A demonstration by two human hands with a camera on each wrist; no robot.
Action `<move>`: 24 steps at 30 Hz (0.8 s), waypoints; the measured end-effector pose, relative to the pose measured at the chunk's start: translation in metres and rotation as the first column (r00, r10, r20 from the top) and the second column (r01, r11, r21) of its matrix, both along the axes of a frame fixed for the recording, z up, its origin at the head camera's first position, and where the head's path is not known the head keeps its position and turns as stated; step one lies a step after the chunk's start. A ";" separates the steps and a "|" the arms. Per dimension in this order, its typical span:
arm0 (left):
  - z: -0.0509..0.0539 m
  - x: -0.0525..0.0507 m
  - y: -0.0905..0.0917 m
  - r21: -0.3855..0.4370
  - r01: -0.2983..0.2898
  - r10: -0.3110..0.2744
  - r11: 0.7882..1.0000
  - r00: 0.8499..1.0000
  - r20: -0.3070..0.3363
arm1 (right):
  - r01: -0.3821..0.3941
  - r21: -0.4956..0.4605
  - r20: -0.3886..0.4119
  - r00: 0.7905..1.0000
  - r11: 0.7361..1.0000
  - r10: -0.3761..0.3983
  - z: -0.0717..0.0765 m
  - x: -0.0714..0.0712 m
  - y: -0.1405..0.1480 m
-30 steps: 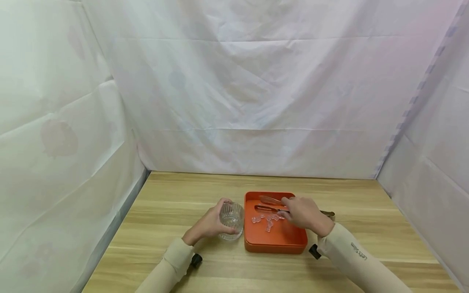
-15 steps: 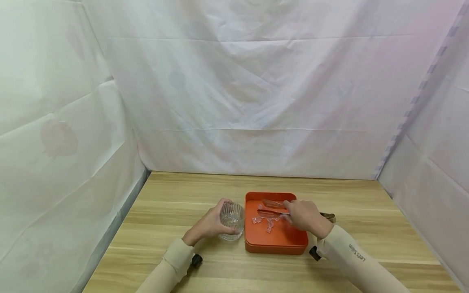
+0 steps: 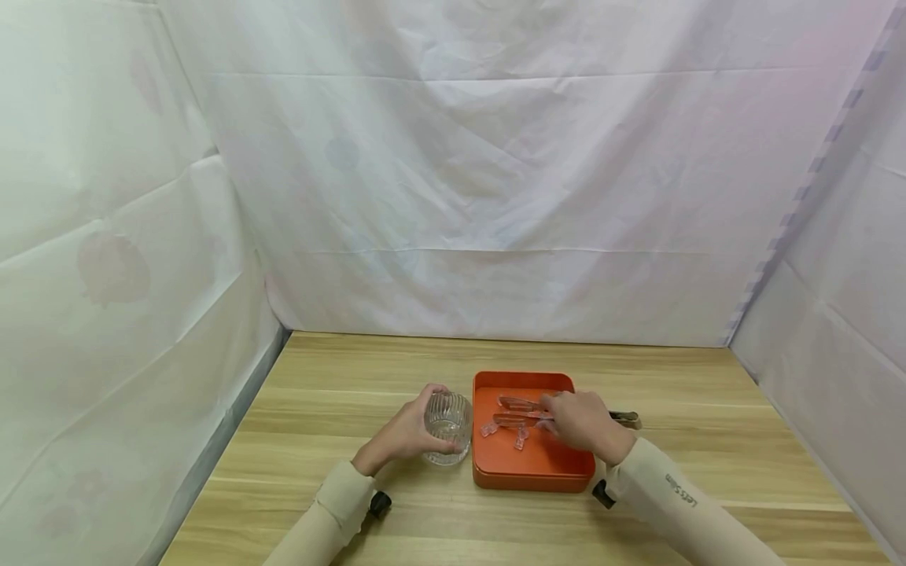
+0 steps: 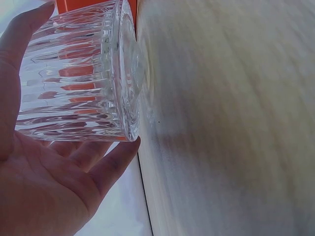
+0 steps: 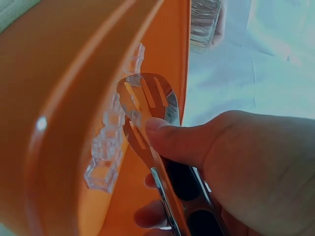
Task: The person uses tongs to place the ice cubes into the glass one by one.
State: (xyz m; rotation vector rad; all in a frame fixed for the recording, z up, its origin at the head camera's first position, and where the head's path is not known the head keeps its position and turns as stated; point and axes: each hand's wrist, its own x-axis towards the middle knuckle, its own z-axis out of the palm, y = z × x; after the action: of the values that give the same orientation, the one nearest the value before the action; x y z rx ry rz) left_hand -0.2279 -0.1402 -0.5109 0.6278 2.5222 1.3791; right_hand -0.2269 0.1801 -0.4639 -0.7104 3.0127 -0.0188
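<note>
A ribbed clear glass (image 3: 449, 417) stands upright on the table, and my left hand (image 3: 405, 434) holds it from the left side. The left wrist view shows thumb and fingers spread around the glass (image 4: 74, 78). In my right hand (image 3: 582, 423) are metal tongs (image 5: 147, 96) with slotted ends and dark inlays on the arms. Their ends hang apart, low inside an orange tray (image 3: 531, 480), close to several clear plastic-looking cubes (image 5: 103, 142). Whether a cube sits between the tong ends is hard to tell.
The tray stands just right of the glass on a wood-grain table (image 3: 340, 362). White cloth (image 3: 495, 196) walls the table at the back and both sides. A dark wrist device (image 3: 380, 503) sits under the left wrist.
The tongs first closed somewhat and rose slightly, then came down and forward-left among the cubes, shifting the left cubes. My left hand and the glass have stayed put.
</note>
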 end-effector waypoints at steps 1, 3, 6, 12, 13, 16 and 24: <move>0.000 0.000 0.000 0.001 0.000 0.000 1.000 1.000 0.002 | -0.001 -0.002 -0.003 1.000 1.000 0.001 -0.001 0.000 -0.001; 0.000 0.000 0.000 0.007 -0.001 0.001 1.000 1.000 0.006 | 0.001 -0.007 -0.005 1.000 1.000 -0.001 -0.002 0.000 -0.001; 0.000 0.000 0.000 0.012 -0.001 0.001 1.000 1.000 0.010 | 0.004 -0.014 -0.002 1.000 1.000 -0.004 -0.004 0.000 -0.003; 0.000 -0.001 0.000 0.009 -0.006 0.006 1.000 1.000 0.004 | -0.002 -0.046 0.022 1.000 0.999 0.003 -0.004 0.001 -0.004; 0.000 -0.001 0.000 0.010 -0.006 0.006 1.000 1.000 0.002 | 0.000 -0.052 0.027 1.000 0.999 0.001 -0.004 0.001 -0.004; 0.001 -0.001 0.000 0.010 -0.009 0.009 1.000 1.000 -0.001 | 0.011 -0.069 0.051 0.999 0.998 -0.008 -0.004 0.000 -0.005; -0.001 0.000 0.000 -0.003 -0.014 0.014 1.000 1.000 0.001 | 0.027 -0.087 0.109 0.994 0.996 -0.017 -0.002 0.002 -0.007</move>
State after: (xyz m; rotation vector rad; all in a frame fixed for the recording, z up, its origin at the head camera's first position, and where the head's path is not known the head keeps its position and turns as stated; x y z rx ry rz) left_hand -0.2279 -0.1401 -0.5116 0.6107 2.5323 1.3792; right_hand -0.2253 0.1734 -0.4656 -0.6600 2.9317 -0.1865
